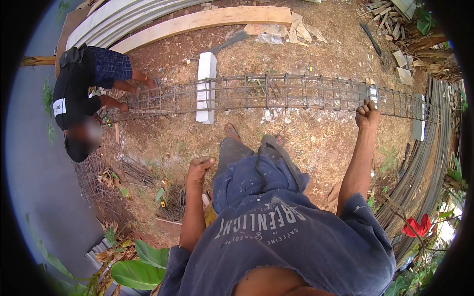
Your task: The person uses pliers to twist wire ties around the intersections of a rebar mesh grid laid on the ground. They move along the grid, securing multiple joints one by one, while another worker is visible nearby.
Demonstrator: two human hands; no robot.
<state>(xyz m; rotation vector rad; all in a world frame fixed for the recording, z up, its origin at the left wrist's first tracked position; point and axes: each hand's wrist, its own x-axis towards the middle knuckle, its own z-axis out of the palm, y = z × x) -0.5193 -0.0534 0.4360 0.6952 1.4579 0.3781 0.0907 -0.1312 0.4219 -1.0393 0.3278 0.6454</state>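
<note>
Across the straw-strewn ground [326, 148] lies a long cage of steel bars [267, 91], square ties spaced along its length, stretching from left to right ahead of the person. Beneath the cage, a white block [206, 64] crosses left of its middle; a second pale block [374, 94] shows farther right, and a third [418, 132] sits near its right end.

At the cage's near edge, toward the right end, is the right hand [368, 116], its fingers curled narrow into a loose fist; whether they touch or hold a bar, I cannot tell. The left hand [200, 168] is well apart from the cage, on its near side, with fingers bent and drawn together; whether they hold anything, I cannot tell.

At the left end of the cage a co-worker [79, 89] in a dark top and blue checked shorts bends over, one hand [122, 107] close to the bars. Beyond the cage's far side lie a long timber plank [212, 22] and stacked pale beams [133, 17]. Past its right end runs a bundle of long thin rods [419, 172], and a red flower [417, 226] shows on its near side.
</note>
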